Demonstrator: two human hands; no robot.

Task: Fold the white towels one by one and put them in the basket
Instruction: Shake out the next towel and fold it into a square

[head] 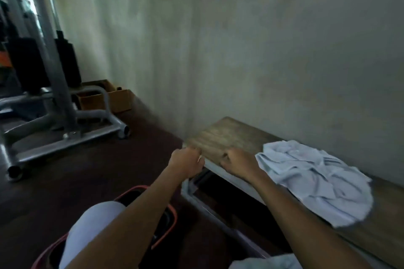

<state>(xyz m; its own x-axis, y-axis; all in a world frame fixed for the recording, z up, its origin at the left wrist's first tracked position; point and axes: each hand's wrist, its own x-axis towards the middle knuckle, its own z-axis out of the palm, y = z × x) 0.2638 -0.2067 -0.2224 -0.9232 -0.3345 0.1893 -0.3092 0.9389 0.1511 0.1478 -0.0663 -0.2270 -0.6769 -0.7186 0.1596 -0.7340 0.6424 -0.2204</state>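
Together, hands (188,162) (239,165) at table (223,135) edge.

Wooden table (227,135) against the wall. White towels (314,179) heaped, crumpled, toward the table's right end. Left hand (188,162) and right hand (239,164) at the table's near left corner, fingers curled, apart from each other. Red-rimmed basket (173,223) on the floor, left of the table.

— Towels (314,179)?
— On the table (225,135), just right of the right hand (238,164), before the wall (284,50).
— Basket (175,220)?
— On the floor (87,170), left of the table, under the left arm (135,214).
— Farther left?
— Machine frame (65,137), with a box (120,100) behind it.
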